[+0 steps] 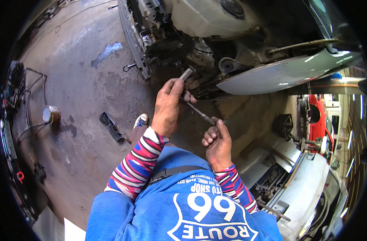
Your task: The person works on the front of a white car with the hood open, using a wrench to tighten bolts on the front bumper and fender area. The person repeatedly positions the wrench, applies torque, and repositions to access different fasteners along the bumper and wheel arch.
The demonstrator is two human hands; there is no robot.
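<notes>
My left hand (168, 106) is closed around a metal socket tool, its silver cylindrical head (186, 74) sticking up past the thumb just below the car's exposed front end. A thin metal shaft (199, 110) slants down from there to my right hand (217, 144), whose curled fingers and thumb grip its lower end. Above my hands are a dark lower suspension part (227, 65), the grey front crossbeam (135, 52) and a silver fender (272, 74). Whether the socket tool touches the car cannot be told.
Overhead is a translucent tank (209, 18). At left stand a metal frame (28, 100) and a can (51, 114). A black part (111, 126) lies on the stained floor (81, 160) near my shoe (141, 121). Loose body panels (298, 193) and a red car (316, 114) are at right.
</notes>
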